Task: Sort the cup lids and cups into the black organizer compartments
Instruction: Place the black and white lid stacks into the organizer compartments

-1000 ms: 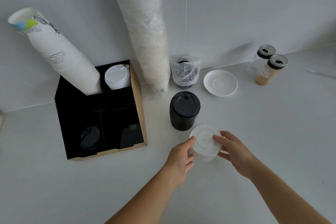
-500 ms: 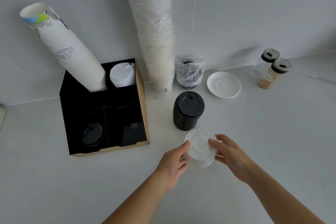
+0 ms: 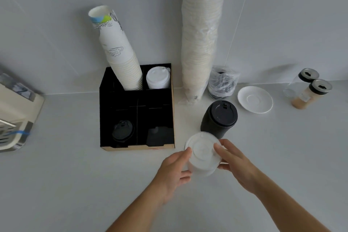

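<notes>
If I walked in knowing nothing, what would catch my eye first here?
Probably the two hands, left hand and right hand, holding a stack of clear lids between them just above the counter near the front. Next, the black organizer to their left, with a tall leaning stack of paper cups rising from its back-left compartment, and the plastic-wrapped column of cups against the wall.

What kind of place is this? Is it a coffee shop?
Probably, yes: it looks like a café drinks counter. A tall stack of paper cups stands in a black organizer that also holds lids, a longer wrapped sleeve of cups leans on the wall, and two shaker jars sit beside a saucer.
</notes>
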`<state>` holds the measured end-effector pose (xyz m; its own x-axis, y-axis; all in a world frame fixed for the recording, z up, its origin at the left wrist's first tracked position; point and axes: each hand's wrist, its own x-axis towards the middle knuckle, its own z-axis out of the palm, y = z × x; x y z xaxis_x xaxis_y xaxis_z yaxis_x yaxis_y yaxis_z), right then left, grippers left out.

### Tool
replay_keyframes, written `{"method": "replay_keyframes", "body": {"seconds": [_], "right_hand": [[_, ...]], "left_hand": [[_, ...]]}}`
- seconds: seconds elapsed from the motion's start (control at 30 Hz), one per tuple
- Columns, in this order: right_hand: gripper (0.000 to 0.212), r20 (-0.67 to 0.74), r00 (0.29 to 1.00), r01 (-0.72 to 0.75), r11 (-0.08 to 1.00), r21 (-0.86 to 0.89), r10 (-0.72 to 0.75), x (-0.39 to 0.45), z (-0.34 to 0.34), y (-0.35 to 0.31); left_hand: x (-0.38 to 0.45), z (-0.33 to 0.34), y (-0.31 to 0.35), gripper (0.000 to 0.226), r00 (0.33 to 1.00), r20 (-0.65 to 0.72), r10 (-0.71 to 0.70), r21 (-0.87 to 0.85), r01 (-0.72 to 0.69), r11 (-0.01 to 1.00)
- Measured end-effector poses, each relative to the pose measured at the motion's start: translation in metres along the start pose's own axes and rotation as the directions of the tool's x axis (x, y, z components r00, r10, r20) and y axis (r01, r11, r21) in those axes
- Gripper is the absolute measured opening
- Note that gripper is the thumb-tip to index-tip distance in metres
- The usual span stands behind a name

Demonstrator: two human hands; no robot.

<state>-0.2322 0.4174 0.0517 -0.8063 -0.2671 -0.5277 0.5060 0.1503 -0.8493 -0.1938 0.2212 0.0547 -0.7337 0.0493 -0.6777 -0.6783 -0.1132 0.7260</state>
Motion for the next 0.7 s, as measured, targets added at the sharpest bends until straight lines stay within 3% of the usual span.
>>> {"method": "replay_keyframes", "body": {"seconds": [0.17,0.5,0.7], "right_hand": [[0.054,0.047,0.998,0.047,0.994,-0.094,-0.043,0.007,0.025,-0.020],[0.069,0.125,0.992,0.059,0.979,-0.194,-0.035,0.047,0.079,-0.056],[0.040,0.194,0.978,-0.030,0.977,-0.210,0.071,0.086,0.107,-0.087]], "left_hand": [[-0.013,-0.020,0.007,0.057,0.998,-0.043,0.046,-0.051,-0.048,0.998],[-0.020,-0.068,0.027,0.025,0.963,-0.265,0.044,-0.221,-0.105,0.970],[-0.005,-0.088,0.047,0.024,0.946,-0.323,0.009,-0.322,-0.119,0.939]]}}
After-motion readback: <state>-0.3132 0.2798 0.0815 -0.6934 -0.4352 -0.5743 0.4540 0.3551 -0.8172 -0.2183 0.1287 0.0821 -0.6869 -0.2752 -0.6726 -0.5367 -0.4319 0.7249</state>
